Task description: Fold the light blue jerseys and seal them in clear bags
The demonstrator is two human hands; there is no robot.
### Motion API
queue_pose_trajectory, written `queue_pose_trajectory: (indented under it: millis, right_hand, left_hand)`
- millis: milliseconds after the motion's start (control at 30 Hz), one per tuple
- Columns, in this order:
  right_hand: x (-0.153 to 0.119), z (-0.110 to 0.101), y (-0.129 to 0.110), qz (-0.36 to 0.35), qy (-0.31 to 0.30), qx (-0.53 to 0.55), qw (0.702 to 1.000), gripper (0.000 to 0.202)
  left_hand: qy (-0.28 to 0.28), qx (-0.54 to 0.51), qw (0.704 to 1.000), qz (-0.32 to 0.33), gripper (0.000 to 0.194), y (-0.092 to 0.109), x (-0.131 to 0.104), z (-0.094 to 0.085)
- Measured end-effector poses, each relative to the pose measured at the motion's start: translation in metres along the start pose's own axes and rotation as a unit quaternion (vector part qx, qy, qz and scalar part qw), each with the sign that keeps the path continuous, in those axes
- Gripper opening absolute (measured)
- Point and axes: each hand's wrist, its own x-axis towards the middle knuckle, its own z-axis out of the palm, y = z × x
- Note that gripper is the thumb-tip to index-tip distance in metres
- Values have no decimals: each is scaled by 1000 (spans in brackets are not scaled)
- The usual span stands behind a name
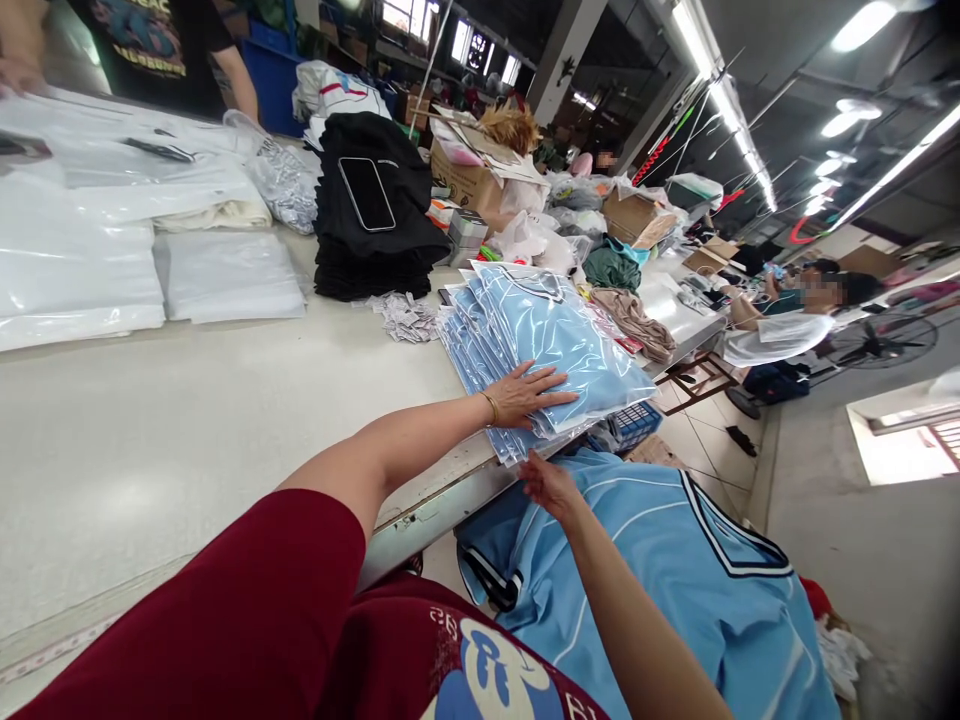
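A stack of light blue jerseys in clear plastic bags [577, 330] lies at the table's edge, its layers fanned out to the left. My left hand [525, 395] presses flat on the top bag, fingers spread. Just below the stack's near corner is my right hand [553, 488], its fingers loosely bent and apart. Whether its fingertips touch the bag edges I cannot tell. Beneath my right arm, unbagged light blue jerseys [645, 540] with dark and white trim are heaped beside the table.
A pale table [225, 430] stretches left, with clear plastic bags [75, 250] at its far side. A phone [366, 194] rests on folded black garments [375, 255]. Paper scraps [405, 318] lie nearby. Cartons [461, 180] stand behind. A person in black [165, 50] stands across the table.
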Motion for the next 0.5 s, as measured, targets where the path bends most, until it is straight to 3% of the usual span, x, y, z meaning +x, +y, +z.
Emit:
queue_pose_trajectory:
  millis: [233,500]
  right_hand:
    - [6,3,-16,-32,-22,67,997,8]
    - [8,13,13,26,-35,24,999,21]
  left_hand:
    - [-5,11,1000,3,88,3,-15,8]
    - [3,33,999,-14,80,6,-14,12]
